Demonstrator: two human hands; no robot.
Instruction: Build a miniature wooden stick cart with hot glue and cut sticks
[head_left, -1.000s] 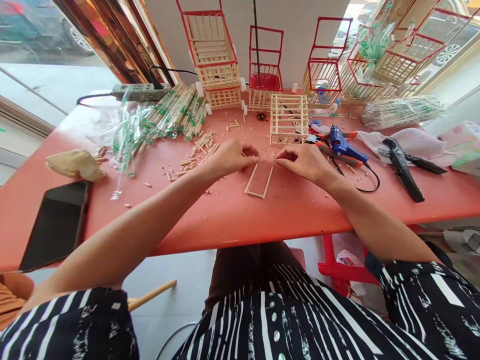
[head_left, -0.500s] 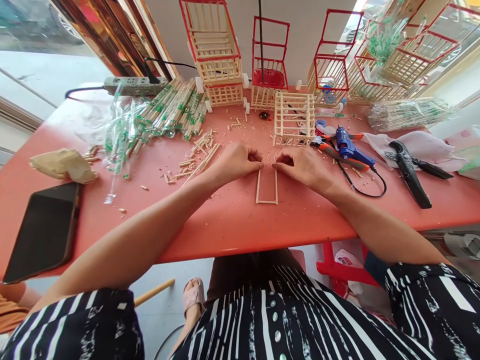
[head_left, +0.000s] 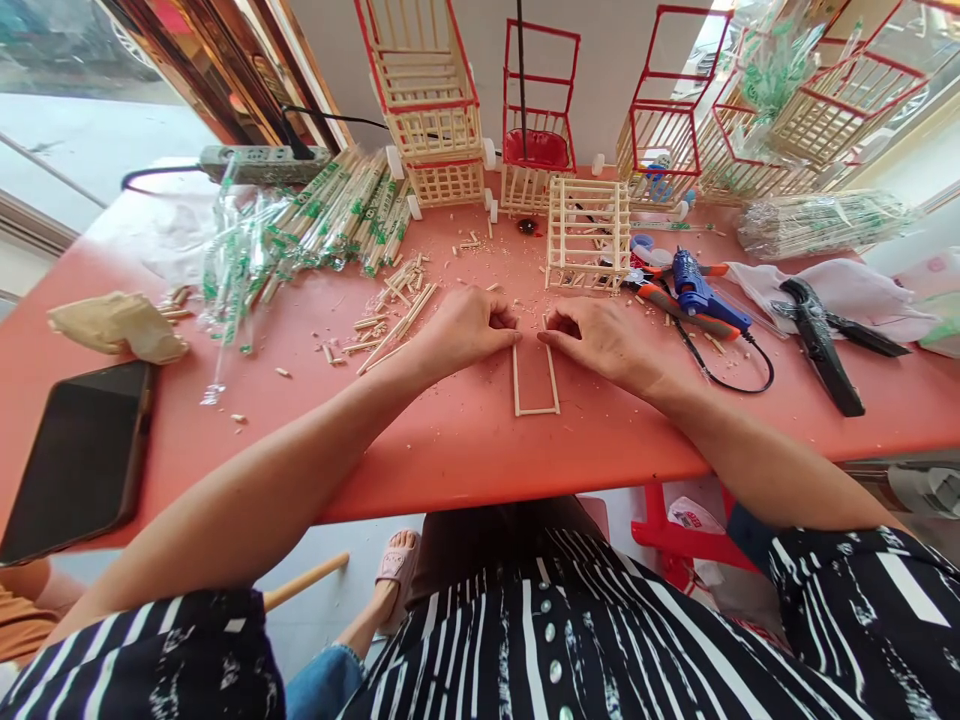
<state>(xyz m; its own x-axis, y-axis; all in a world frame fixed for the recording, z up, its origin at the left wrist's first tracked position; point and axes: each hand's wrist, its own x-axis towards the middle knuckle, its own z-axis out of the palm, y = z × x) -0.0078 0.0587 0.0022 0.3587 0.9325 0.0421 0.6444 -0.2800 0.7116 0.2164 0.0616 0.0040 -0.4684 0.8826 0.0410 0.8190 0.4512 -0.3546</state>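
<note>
stick frame [head_left: 537,411] lies nearside of left hand [head_left: 474,325] and right hand [head_left: 592,335], which pinch its far ends.

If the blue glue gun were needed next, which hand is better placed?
Probably the right hand: it is nearer the blue glue gun. The left hand is farther off, at the left side of the stick frame.

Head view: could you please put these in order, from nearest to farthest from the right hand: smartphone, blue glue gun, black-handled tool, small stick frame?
1. Small stick frame: at the fingertips of the right hand.
2. Blue glue gun: to its right.
3. Black-handled tool: farther right.
4. Smartphone: far left.
</note>
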